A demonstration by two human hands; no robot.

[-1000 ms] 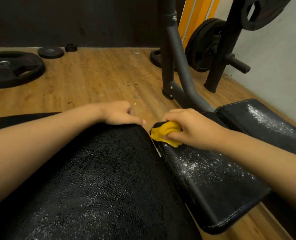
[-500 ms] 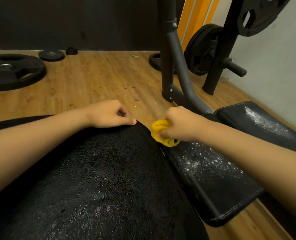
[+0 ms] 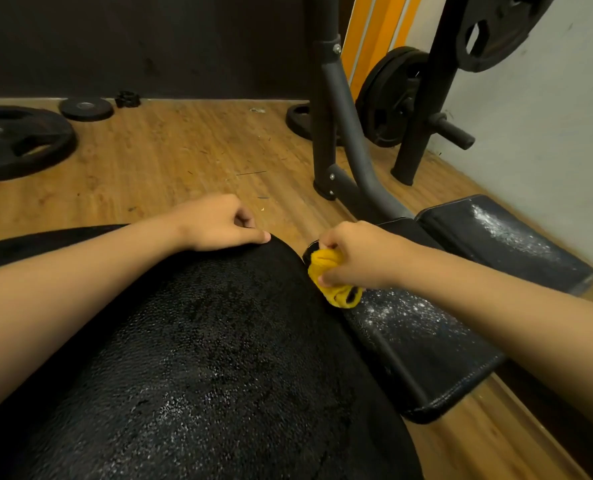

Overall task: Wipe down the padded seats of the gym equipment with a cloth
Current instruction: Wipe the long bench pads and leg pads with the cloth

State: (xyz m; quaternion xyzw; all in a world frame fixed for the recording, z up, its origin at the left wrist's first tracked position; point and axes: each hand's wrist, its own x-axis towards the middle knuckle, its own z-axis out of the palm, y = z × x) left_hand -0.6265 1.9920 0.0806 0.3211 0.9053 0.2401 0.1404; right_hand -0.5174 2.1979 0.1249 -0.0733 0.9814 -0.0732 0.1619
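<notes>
Right hand (image 3: 355, 256) grips a bunched yellow cloth (image 3: 326, 271) at the far corner of a dust-flecked black vinyl pad (image 3: 412, 337), while the curled, empty left hand (image 3: 218, 223) apparently braces on the large textured black seat (image 3: 218, 341).

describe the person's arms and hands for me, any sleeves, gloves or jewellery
The left hand and right hand are bare: no gloves, and no rings show. The left forearm and right forearm are bare too, with no sleeve, watch or band in view up to the frame's edge.
</notes>
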